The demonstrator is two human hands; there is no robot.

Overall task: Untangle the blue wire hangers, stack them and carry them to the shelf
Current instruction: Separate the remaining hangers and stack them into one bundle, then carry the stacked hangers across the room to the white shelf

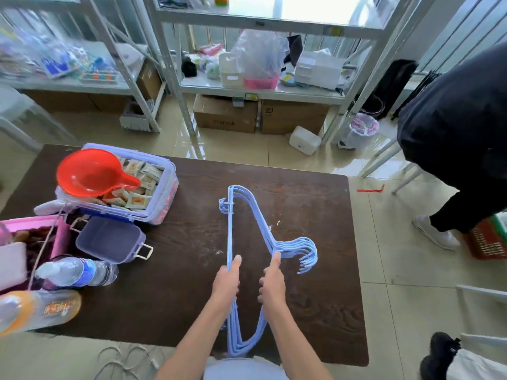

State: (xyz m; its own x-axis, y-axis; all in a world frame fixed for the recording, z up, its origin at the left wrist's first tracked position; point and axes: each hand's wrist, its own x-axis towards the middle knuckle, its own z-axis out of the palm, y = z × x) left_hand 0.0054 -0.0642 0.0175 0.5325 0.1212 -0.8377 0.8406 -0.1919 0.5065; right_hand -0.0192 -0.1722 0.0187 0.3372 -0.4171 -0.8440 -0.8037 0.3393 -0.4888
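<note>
Several blue wire hangers (248,212) lie bunched together in one stack above the dark wooden table (315,215), hooks pointing right. My left hand (227,283) grips the long straight bottom bars of the stack. My right hand (271,283) grips the sloping shoulder wires just below the hooks (306,256). The near ends of the hangers pass under my wrists to the table's front edge. The white metal shelf (263,89) stands across the floor beyond the table.
On the table's left are a clear box of packets with a red scoop (93,172), a lidded tub (109,239), a water bottle (79,271), an orange bottle and a pink box. A person in dark clothes (461,127) stands at right. Cardboard boxes (225,113) sit under the shelf.
</note>
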